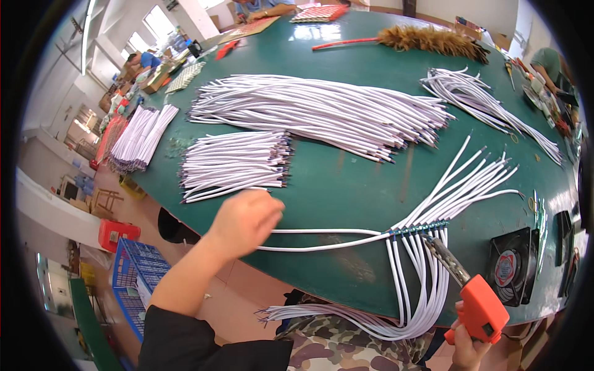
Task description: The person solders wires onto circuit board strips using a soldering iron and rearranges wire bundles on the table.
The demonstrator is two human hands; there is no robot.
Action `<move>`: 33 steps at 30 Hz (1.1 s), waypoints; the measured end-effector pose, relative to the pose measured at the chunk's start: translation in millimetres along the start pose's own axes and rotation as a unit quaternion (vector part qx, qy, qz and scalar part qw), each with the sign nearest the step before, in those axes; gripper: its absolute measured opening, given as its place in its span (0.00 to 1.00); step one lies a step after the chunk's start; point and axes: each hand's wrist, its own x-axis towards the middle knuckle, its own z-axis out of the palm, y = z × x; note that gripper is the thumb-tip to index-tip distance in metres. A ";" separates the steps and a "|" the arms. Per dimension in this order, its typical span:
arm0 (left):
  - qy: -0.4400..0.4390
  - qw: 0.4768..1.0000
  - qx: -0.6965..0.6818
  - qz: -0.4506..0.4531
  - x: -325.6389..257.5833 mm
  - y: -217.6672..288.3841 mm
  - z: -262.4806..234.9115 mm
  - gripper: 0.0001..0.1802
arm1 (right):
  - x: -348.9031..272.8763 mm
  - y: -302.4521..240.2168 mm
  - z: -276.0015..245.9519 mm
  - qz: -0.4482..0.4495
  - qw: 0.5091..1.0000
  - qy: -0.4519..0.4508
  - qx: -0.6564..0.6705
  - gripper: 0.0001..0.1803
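My right hand (468,351), at the lower right, grips the red handle of a soldering gun (482,309). Its metal barrel points up and left, and the tip is at a thin blue-green strip (419,229). Several white cables (424,272) run from that strip toward my lap, and others (461,191) fan out on its far side. Two more cables (328,232) stretch left from it toward my left hand (247,222). That hand hovers at the near edge of a pile of short white cables (235,162), fingers curled together; what they hold, if anything, is hidden.
A large bundle of longer white cables (315,111) lies across the green table (322,272). Further cable bundles are at left (143,135) and far right (486,105). A black fan (513,267) stands near the right edge. Beyond are a feather duster (433,43) and other people.
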 end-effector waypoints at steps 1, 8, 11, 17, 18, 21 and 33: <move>0.005 0.999 0.031 -0.028 2.1 -10.1 -2.1 0.09 | 2.6 -6.4 4.6 0.013 0.999 0.029 0.038 0.25; 0.032 0.991 0.129 -0.010 4.4 -50.4 3.2 0.11 | 9.5 -10.0 8.3 0.012 0.999 0.013 0.046 0.25; 0.020 0.990 0.142 -0.008 15.6 -59.5 12.4 0.11 | 6.1 -5.1 10.0 0.008 0.998 0.025 0.057 0.25; 0.002 0.991 0.128 0.028 26.7 -60.6 16.5 0.09 | 1.5 2.9 2.2 -0.009 0.999 0.003 0.034 0.27; -0.034 0.991 0.128 0.017 28.6 -61.0 14.5 0.09 | 0.9 3.8 2.1 -0.009 0.999 0.005 0.034 0.27; -0.058 0.997 0.058 0.005 33.3 -63.1 8.8 0.09 | -0.3 4.9 2.3 -0.029 0.999 0.012 0.021 0.26; -0.008 0.995 0.044 0.091 41.9 -38.3 8.2 0.11 | -0.6 -4.4 1.2 -0.011 0.999 0.018 0.030 0.26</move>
